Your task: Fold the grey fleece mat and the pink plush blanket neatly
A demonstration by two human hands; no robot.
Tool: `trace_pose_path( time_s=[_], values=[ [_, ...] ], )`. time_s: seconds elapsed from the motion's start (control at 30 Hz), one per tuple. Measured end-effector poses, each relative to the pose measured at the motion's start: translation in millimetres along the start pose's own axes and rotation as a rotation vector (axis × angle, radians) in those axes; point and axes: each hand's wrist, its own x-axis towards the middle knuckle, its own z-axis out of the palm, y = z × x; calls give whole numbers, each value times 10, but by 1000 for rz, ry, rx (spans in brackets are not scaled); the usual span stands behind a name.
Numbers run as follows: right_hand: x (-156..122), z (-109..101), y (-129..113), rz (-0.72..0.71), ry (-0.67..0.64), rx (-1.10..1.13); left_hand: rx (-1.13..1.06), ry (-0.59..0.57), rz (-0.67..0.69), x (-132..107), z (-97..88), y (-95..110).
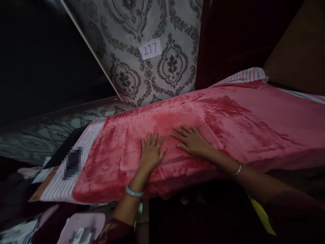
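Both hands lie flat on a pink, plush folded cloth (pixel 162 120), which rests on a larger plush pink-red blanket (pixel 93 173). My left hand (pixel 151 152) has its fingers spread and pointing away from me, on the near middle of the folded piece. To its right, my right hand (pixel 192 140) is also spread, its fingers angled to the left. Neither hand grips anything. The blanket covers a long raised surface, and a striped sheet (pixel 61 188) shows from under it at the left end.
A patterned wall (pixel 149 74) with a paper marked 277 (pixel 151 49) stands behind. At the left end lies a blurred-out dark object (pixel 72 163). Below it are a pale pink stool-like thing (pixel 86 220) and heaped clothes (pixel 15 193). A dark panel (pixel 50 57) rises at left.
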Motion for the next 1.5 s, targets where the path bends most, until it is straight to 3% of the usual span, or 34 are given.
trace_pose_path(
  time_s=[0.2,0.37,0.53,0.7,0.9,0.97,1.03,1.17,1.23,1.3,1.4,1.5],
  values=[
    [-51,3,27,-16,31,10,-32,5,-1,12,-46,-39],
    [-489,-4,223,-101,68,1,-7,14,78,-208,-91,-149],
    [-850,-10,518,-10,96,-26,68,43,112,-548,-99,-488],
    [-867,46,621,-22,152,13,132,70,-21,-755,-114,-792],
    [-827,49,603,28,228,7,88,237,-55,-835,-31,-959],
    [-766,-115,617,44,268,23,58,315,-24,-796,-130,-1021],
    [-662,-419,639,56,356,65,13,431,10,-723,-386,-1086],
    [-416,-1336,655,122,603,159,-130,684,-3,-522,-1270,-1151],
    [-311,-1798,651,165,695,228,-241,769,-60,-407,-1724,-1142],
    [-206,-2152,671,176,767,332,-402,818,-112,-275,-2058,-1132],
    [4,-2386,807,148,797,484,-672,812,-165,-38,-2236,-1190],
    [300,-2240,1068,218,715,631,-907,681,-236,249,-2043,-1346]
  ],
)
